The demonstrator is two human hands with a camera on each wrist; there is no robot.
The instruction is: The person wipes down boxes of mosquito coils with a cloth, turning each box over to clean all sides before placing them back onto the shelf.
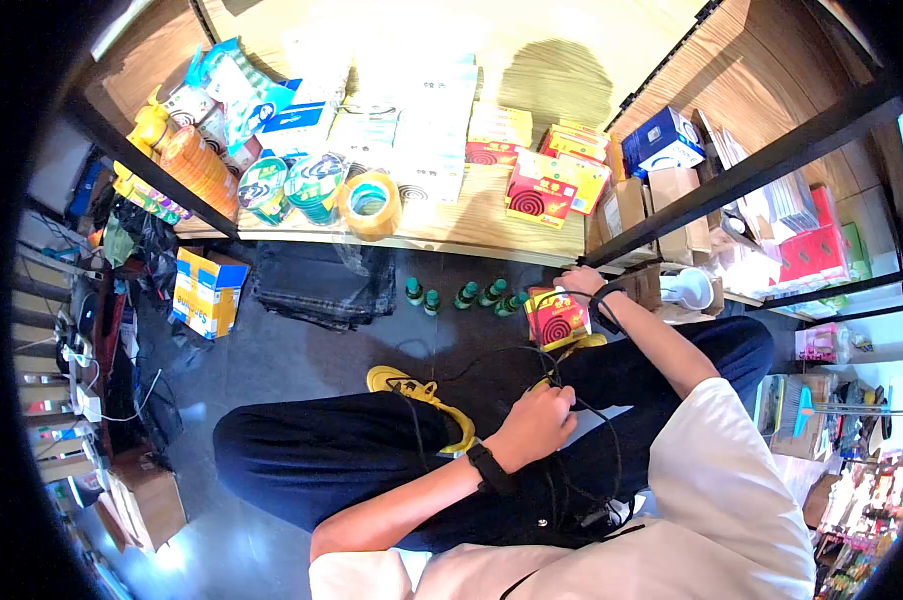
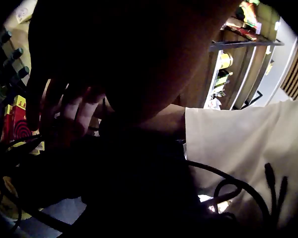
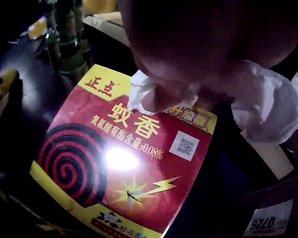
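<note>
My right hand (image 1: 584,287) pinches a crumpled white tissue (image 3: 268,101) at the top edge of a red and yellow mosquito coil box (image 3: 124,153). The box stands upright on the dark floor below the shelf edge, its printed spiral facing up toward me. Over my lap is my left hand (image 1: 537,425), its fingers bent, with a thin black cable (image 1: 612,450) running close by its fingertips. I cannot tell whether those fingers hold the cable. In the left wrist view the fingers (image 2: 69,111) are mostly in shadow.
Several green bottles (image 1: 467,295) stand left of the box. The wooden shelf (image 1: 452,225) holds more mosquito coil boxes (image 1: 542,192), tape rolls (image 1: 370,205) and green tins (image 1: 315,187). Black folded plastic (image 1: 322,285) and a yellow carton (image 1: 209,293) lie on the floor.
</note>
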